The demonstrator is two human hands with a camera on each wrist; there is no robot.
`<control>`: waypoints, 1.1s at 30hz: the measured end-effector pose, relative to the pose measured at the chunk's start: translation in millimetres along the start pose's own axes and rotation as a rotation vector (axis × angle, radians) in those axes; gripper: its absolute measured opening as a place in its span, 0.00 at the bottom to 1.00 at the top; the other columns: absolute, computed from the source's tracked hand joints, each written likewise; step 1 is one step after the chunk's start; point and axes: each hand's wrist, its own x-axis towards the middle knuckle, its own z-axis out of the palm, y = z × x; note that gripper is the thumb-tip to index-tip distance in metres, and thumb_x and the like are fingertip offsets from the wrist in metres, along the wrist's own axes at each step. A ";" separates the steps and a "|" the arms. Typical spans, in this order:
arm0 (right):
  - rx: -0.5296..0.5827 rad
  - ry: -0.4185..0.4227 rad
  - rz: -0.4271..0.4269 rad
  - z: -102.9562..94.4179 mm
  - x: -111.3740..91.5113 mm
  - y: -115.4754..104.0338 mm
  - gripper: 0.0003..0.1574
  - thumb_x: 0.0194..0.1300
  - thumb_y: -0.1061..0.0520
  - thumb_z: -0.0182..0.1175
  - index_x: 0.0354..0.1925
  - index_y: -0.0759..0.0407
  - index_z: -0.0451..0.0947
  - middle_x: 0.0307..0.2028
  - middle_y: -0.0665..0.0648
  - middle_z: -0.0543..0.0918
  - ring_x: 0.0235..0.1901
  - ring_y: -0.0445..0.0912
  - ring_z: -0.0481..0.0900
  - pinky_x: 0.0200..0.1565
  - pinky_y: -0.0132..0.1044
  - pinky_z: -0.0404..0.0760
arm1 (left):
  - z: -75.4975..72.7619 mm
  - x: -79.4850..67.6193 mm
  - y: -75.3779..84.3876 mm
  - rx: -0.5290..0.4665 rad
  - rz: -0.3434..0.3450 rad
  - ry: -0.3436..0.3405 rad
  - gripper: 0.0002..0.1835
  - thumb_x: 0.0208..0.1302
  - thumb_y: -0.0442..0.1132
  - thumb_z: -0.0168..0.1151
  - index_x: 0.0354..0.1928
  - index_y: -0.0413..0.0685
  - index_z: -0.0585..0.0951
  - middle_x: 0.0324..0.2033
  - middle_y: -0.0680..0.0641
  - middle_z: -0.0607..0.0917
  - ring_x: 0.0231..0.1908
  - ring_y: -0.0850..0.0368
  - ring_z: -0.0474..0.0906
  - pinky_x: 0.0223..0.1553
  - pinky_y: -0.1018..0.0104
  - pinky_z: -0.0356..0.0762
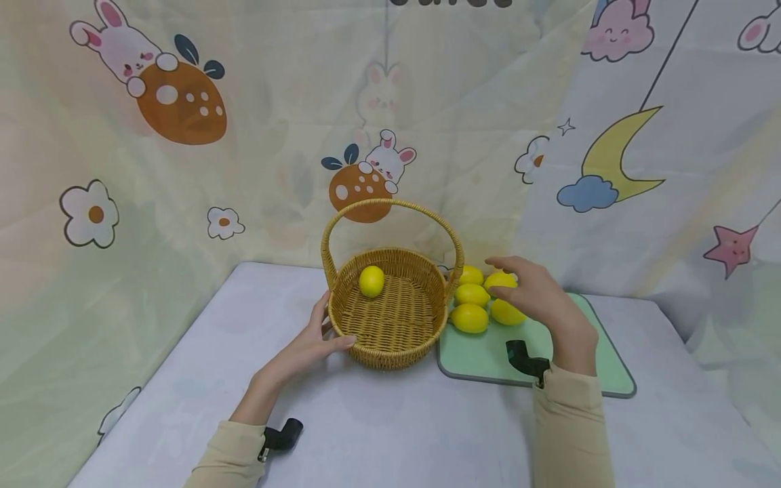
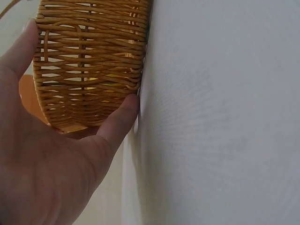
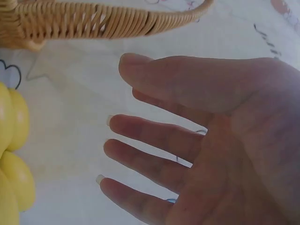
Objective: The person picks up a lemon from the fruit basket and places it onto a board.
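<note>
A round wicker basket (image 1: 390,356) with a tall arched handle stands on the table, and one lemon (image 1: 371,281) lies inside it toward the back left. My left hand (image 1: 314,342) holds the basket's left side, thumb at the front rim. In the left wrist view, the fingers of my left hand (image 2: 51,164) press the woven wall (image 2: 89,61) close to the tabletop. My right hand (image 1: 533,291) hovers above several lemons (image 1: 469,318), fingers spread and nothing in its grasp. In the right wrist view, the lemons (image 3: 16,183) lie apart from my right hand (image 3: 211,140).
Under the lemons lies a green board (image 1: 488,359) with a dark edge, right of the basket. The table (image 1: 390,427) has a white cover. Behind it hangs a cloth backdrop (image 1: 274,135) printed with rabbits, flowers and a moon. The basket's handle (image 1: 390,202) arches up high.
</note>
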 end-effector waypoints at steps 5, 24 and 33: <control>-0.010 0.013 -0.057 0.0 -4.9 -16.7 0.35 0.69 0.54 0.60 0.72 0.55 0.65 0.69 0.62 0.70 0.66 0.63 0.67 0.64 0.66 0.68 | 0.2 1.4 -0.6 -0.006 -0.001 0.009 0.60 0.62 0.55 0.67 0.77 0.70 0.29 0.79 0.48 0.34 0.78 0.34 0.41 0.73 0.31 0.47; -0.048 -0.043 -0.245 35.6 -0.1 -70.2 0.37 0.63 0.54 0.67 0.69 0.54 0.70 0.67 0.55 0.75 0.64 0.55 0.74 0.64 0.55 0.75 | 0.6 0.7 -1.2 0.002 0.008 0.013 0.59 0.62 0.56 0.67 0.76 0.74 0.29 0.79 0.48 0.35 0.78 0.34 0.41 0.74 0.32 0.46; -0.007 -0.116 -0.262 71.6 26.6 -66.0 0.39 0.64 0.51 0.67 0.70 0.54 0.68 0.68 0.55 0.74 0.71 0.55 0.67 0.69 0.54 0.70 | 0.7 0.2 -1.1 -0.011 0.013 0.014 0.59 0.62 0.54 0.67 0.77 0.72 0.30 0.79 0.48 0.35 0.78 0.35 0.41 0.74 0.34 0.46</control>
